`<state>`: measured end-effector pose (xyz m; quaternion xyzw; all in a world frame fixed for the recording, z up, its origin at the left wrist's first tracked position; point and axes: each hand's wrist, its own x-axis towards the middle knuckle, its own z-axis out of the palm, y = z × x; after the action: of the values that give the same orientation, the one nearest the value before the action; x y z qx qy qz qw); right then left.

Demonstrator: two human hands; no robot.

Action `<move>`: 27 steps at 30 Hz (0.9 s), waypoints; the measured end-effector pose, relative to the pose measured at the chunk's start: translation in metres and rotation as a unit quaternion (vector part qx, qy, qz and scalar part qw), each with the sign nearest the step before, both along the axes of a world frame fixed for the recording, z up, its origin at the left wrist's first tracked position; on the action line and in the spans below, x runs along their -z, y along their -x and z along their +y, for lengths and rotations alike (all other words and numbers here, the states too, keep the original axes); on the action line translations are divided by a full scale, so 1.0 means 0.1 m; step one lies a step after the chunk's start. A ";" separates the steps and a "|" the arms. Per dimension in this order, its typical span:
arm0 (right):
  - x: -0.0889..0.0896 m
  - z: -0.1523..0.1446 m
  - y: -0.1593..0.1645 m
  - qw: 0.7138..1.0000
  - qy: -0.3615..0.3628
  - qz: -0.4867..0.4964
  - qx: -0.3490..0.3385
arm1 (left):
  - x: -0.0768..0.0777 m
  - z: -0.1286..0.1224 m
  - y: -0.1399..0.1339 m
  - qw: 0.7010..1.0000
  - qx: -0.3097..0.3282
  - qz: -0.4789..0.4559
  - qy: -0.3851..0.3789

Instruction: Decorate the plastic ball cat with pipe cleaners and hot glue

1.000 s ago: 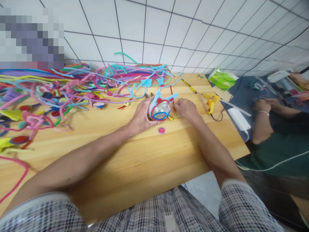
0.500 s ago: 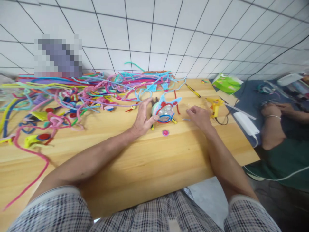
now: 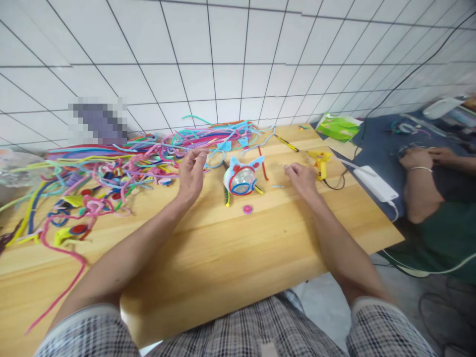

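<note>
A clear round ball figure stands on the wooden table between my hands. It has blue ears with red spots, red and blue rings, and dark and yellow legs. To its left, my left hand is raised with its fingers curled in, touching neither the figure nor, as far as I can see, anything else. My right hand is to the right of the figure, thumb and fingers pinched together; whatever is between them is too small to make out. A pink round button-like piece lies in front of the figure.
Pipe cleaners in many colours are heaped at the left and back. A yellow glue gun sits beyond my right hand, near a yellow pen-like tool, a red stick and a white power strip. Another person's hands are at far right.
My left hand has let go of the figure and moved left, away from it. The figure now stands by itself. My right hand keeps its pinch, and the view has shifted slightly.
</note>
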<state>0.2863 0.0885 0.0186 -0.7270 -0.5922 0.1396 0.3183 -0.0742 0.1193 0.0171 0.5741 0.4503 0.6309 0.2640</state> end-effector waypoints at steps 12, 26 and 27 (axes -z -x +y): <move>0.16 0.03 -0.10 0.999 -0.012 0.028 -0.016 | -0.05 0.93 -0.13 0.955 0.000 0.284 0.082; 0.07 0.04 -0.03 0.999 -0.029 0.021 -0.020 | 0.14 1.24 -0.42 0.862 -0.036 0.495 0.101; 0.03 0.05 -0.02 0.999 -0.030 0.021 -0.024 | 0.14 1.23 -0.43 0.858 -0.033 0.502 0.106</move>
<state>0.2880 0.0939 0.0152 -0.6997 -0.6062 0.1449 0.3492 -0.0317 0.2425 0.0028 0.7660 0.6048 0.2140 0.0402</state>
